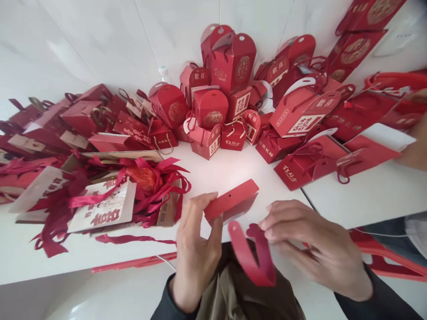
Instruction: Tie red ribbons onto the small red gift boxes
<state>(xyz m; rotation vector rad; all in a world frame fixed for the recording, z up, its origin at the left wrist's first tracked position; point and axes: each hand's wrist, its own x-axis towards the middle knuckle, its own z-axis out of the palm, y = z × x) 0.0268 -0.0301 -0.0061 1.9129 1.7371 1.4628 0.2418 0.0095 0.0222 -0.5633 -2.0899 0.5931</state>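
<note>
My left hand (196, 251) grips a small red paper box (235, 198) between thumb and fingers, just above the white table's front part. A small dark hole shows in the box's top face. Pinched in the fingers of my right hand (313, 242) is one end of a red card strip (250, 269), bent into a U. Its other end, rounded and with a hole, stands free near the box, and the strip hangs over my lap. My right fingertips cover part of the held end.
An open cardboard box (167, 211) of magenta ribbons (156, 202) and printed cards stands at the left. Several red gift boxes (233, 62) with cord handles are piled along the wall. Part of another person (412, 146) shows at the right edge.
</note>
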